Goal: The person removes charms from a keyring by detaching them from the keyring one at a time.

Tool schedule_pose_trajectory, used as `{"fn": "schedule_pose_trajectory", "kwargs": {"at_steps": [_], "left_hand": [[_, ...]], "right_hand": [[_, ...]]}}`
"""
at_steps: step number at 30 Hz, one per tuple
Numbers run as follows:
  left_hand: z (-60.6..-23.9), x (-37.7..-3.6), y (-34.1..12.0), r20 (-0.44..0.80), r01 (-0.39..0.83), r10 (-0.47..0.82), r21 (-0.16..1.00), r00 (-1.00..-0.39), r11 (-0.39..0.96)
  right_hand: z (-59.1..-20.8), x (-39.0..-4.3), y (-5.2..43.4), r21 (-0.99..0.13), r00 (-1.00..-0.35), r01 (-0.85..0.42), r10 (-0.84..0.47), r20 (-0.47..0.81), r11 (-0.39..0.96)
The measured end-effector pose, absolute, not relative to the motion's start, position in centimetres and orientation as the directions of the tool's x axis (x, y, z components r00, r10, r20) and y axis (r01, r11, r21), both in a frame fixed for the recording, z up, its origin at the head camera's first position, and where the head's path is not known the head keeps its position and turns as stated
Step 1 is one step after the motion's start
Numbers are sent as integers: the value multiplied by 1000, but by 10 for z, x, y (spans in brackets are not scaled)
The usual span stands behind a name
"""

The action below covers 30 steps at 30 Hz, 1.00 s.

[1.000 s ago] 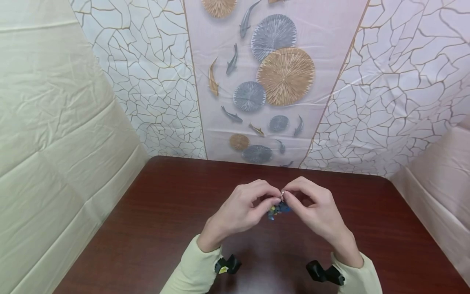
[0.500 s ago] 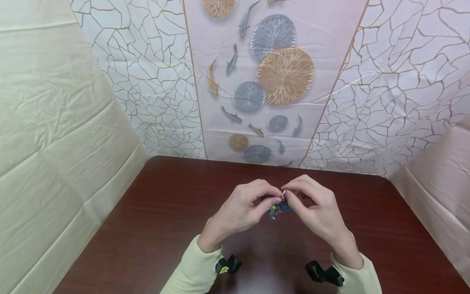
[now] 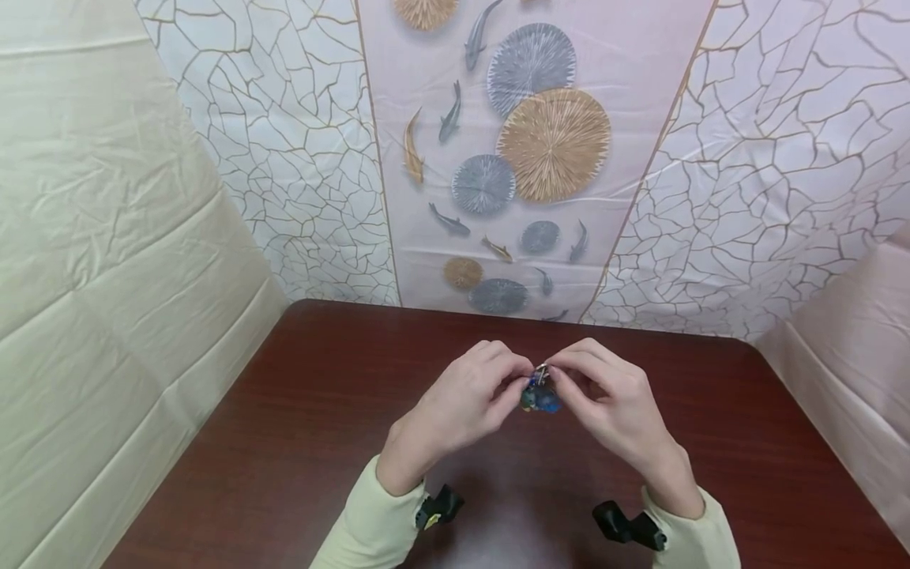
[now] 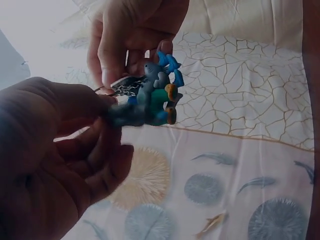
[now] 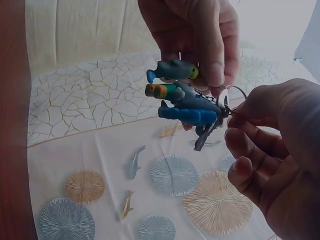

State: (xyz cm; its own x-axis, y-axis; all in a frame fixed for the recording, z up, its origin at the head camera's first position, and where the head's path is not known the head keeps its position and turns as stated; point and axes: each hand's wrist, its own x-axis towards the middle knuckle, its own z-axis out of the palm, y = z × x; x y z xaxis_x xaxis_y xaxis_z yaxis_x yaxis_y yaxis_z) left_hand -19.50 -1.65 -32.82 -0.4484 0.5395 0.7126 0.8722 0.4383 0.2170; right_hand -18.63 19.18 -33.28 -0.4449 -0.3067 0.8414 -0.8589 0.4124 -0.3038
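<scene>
Both hands hold a keychain with small figurines [image 3: 540, 399] above the table. The figurines are grey, blue and green with orange ends, joined by short chains. My left hand [image 3: 462, 395] pinches one grey-blue figurine [image 4: 127, 116] between thumb and fingers, partly hiding it. In the right wrist view, my right hand [image 3: 618, 399] pinches the metal key ring [image 5: 239, 89] by its edge. A dark, flat key-like piece [image 5: 204, 139] hangs near the ring. Other figurines, including a blue one [image 5: 187, 115], dangle between the hands.
A dark red-brown table [image 3: 341, 411] lies under the hands. Behind it hangs a patterned cloth [image 3: 640, 261] with fish and round motifs. A cream cloth [image 3: 107, 261] lines the left side. Black wrist cameras [image 3: 441, 506] sit on both sleeves.
My left hand has shifted slightly left and up, and its fingers now pinch a blue part of the keychain. The figurines have turned and moved up a little. The right hand stays nearly still.
</scene>
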Motion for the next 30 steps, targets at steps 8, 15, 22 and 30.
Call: {"fn": "schedule_pose_trajectory", "kwargs": {"at_steps": [8, 15, 22, 30], "left_hand": [[-326, -195, -18, 729, 896, 564, 158, -388, 414], [-327, -197, -17, 736, 919, 559, 238, -382, 315], [-328, -198, -17, 734, 921, 557, 277, -388, 275], [-331, -199, -15, 751, 915, 527, 289, -398, 280]], "right_hand": [[-333, -187, 193, -282, -430, -867, -332, 839, 411], [-333, -187, 192, -276, -414, -880, -338, 845, 386], [-333, -187, 190, -300, -427, -877, -324, 844, 375], [-333, -182, 189, -351, -505, -822, -287, 814, 449]]}}
